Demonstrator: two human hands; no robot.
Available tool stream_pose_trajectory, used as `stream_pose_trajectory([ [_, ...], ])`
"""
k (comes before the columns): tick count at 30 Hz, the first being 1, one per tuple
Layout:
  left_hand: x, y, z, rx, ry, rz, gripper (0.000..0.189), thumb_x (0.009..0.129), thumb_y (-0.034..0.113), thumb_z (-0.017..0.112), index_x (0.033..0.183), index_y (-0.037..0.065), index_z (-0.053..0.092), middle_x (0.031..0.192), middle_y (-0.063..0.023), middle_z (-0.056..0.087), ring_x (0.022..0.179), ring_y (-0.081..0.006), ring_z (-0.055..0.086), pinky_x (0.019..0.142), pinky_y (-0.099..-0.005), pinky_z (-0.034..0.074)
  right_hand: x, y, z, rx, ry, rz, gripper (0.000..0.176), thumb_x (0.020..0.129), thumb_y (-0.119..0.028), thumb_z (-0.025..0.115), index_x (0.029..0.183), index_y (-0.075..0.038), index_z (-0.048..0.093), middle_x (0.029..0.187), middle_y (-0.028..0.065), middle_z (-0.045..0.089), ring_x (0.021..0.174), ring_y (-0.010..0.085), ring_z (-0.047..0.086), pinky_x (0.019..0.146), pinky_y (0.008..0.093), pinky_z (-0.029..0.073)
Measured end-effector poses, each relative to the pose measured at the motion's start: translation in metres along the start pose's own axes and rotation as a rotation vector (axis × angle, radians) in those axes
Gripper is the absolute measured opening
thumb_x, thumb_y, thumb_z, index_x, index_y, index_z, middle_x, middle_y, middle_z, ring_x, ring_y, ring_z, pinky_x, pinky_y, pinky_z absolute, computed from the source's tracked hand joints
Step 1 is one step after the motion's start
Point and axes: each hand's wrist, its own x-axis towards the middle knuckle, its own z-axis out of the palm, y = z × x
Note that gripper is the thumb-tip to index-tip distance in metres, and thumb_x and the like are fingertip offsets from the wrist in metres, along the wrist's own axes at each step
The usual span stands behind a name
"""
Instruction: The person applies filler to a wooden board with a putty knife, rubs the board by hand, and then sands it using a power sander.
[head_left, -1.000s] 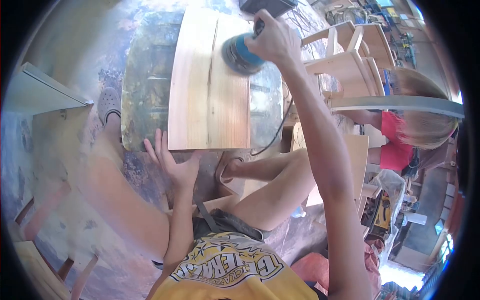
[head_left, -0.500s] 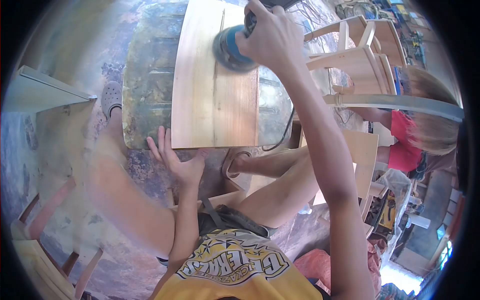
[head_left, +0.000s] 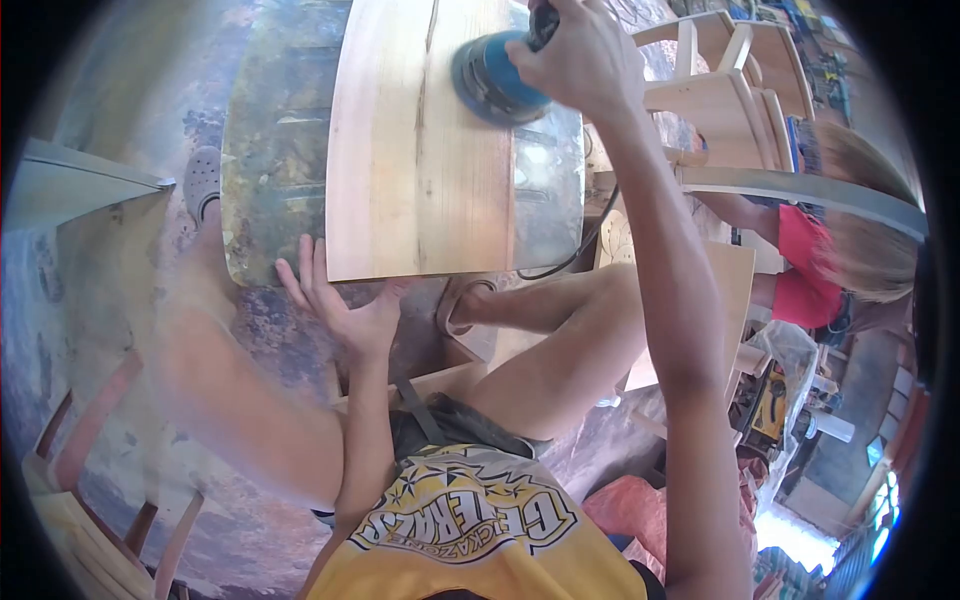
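My right hand (head_left: 592, 65) is closed around a blue power sander (head_left: 495, 82), whose round base rests on a pale wooden board (head_left: 420, 190). A dark streak runs lengthwise along the board's grain. Underneath lies a worn, stained support panel (head_left: 275, 170) with rounded corners. My left hand (head_left: 348, 312) is at the board's near left corner, fingers spread beside its edge and thumb under the near edge. The thumb's tip is partly hidden by the board. From the sander side a dark cord (head_left: 570, 262) curves down past the panel.
Wooden chair frames (head_left: 725, 95) stand at upper right. Beyond a grey bar (head_left: 800, 190), another person in red (head_left: 805, 265) sits close by. More wooden pieces (head_left: 95, 430) are at lower left, and a pale panel (head_left: 95, 185) juts in at left. My legs flank the work.
The sander and my right hand have shifted right across the board, toward its right edge. The board and panel appear slightly further left and higher in view. My left hand stays at the corner.
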Motion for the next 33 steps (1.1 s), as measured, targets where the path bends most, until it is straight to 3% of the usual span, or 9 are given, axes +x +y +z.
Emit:
stream_pose_trajectory([
  [1,0.000,0.000,0.001,0.003,0.008,0.006,0.102,0.068,0.061,0.088,0.141,0.000,0.051,0.147,-0.0161,0.050,0.148,-0.0461,0.025,0.118,-0.0617,0.026,-0.012,-0.005,0.000,-0.032,0.125,-0.102,0.034,0.074,-0.022,0.072,0.103,-0.005,0.065,0.098,0.0226,0.067,0.096,0.0402,0.067,0.082,0.0476,0.054],
  [4,0.000,0.002,0.001,0.006,0.006,-0.010,0.104,0.068,0.063,0.088,0.141,-0.001,0.051,0.148,-0.0161,0.049,0.148,-0.0464,0.025,0.117,-0.0618,0.027,-0.027,-0.015,-0.009,0.021,-0.018,0.050,0.034,0.075,-0.021,0.071,0.104,-0.005,0.066,0.098,0.0214,0.067,0.098,0.0389,0.066,0.084,0.0471,0.054],
  [6,0.000,0.003,0.002,0.012,-0.006,-0.008,0.104,0.068,0.063,0.088,0.141,-0.001,0.050,0.148,-0.0160,0.048,0.148,-0.0465,0.025,0.117,-0.0617,0.027,-0.022,-0.009,-0.004,0.023,0.052,0.006,0.031,0.076,-0.020,0.070,0.104,-0.006,0.066,0.098,0.0212,0.067,0.097,0.0392,0.066,0.082,0.0476,0.053],
  [10,0.000,0.002,-0.002,0.016,-0.028,0.001,0.106,0.068,0.062,0.088,0.143,-0.001,0.048,0.150,-0.0156,0.047,0.149,-0.0460,0.023,0.116,-0.0607,0.027,-0.026,-0.019,-0.018,0.064,-0.166,0.199,0.031,0.075,-0.019,0.069,0.102,-0.006,0.065,0.101,0.0213,0.066,0.098,0.0402,0.065,0.082,0.0482,0.053],
  [12,-0.001,0.001,-0.001,-0.023,-0.012,0.005,0.107,0.067,0.061,0.089,0.144,-0.001,0.048,0.150,-0.0152,0.047,0.149,-0.0456,0.023,0.117,-0.0604,0.026,-0.056,-0.017,-0.016,0.016,0.079,-0.035,0.031,0.073,-0.018,0.069,0.102,-0.006,0.065,0.102,0.0223,0.065,0.099,0.0413,0.065,0.083,0.0485,0.052],
  [21,0.001,0.002,-0.007,-0.077,-0.038,-0.017,0.108,0.062,0.055,0.093,0.143,0.000,0.048,0.151,-0.0157,0.047,0.149,-0.0461,0.023,0.119,-0.0587,0.024,-0.065,-0.032,-0.019,-0.058,0.061,0.061,0.032,0.074,-0.020,0.066,0.102,-0.006,0.066,0.096,0.0256,0.065,0.092,0.0436,0.066,0.081,0.0497,0.053],
  [23,0.001,0.001,-0.005,-0.061,-0.042,-0.009,0.107,0.063,0.057,0.092,0.143,0.000,0.049,0.150,-0.0165,0.047,0.149,-0.0466,0.024,0.119,-0.0591,0.025,-0.084,-0.035,-0.017,-0.034,0.017,0.039,0.039,0.076,-0.033,0.075,0.111,-0.018,0.066,0.108,0.0168,0.068,0.091,0.0385,0.069,0.077,0.0486,0.055],
  [26,0.002,-0.001,-0.005,-0.043,0.001,0.007,0.106,0.065,0.062,0.088,0.142,-0.001,0.049,0.149,-0.0178,0.048,0.148,-0.0477,0.025,0.118,-0.0606,0.026,-0.115,-0.056,-0.027,-0.015,-0.056,0.031,0.038,0.076,-0.029,0.073,0.111,-0.017,0.068,0.104,0.0224,0.065,0.091,0.0408,0.069,0.073,0.0485,0.057],
  [33,0.003,-0.001,-0.007,-0.014,-0.044,0.032,0.102,0.071,0.060,0.085,0.143,-0.002,0.048,0.151,-0.0177,0.047,0.149,-0.0463,0.024,0.119,-0.0591,0.025,-0.049,-0.075,0.003,-0.057,0.036,-0.020,0.041,0.075,-0.034,0.075,0.111,-0.017,0.066,0.098,0.0156,0.070,0.091,0.0385,0.069,0.078,0.0471,0.055],
])
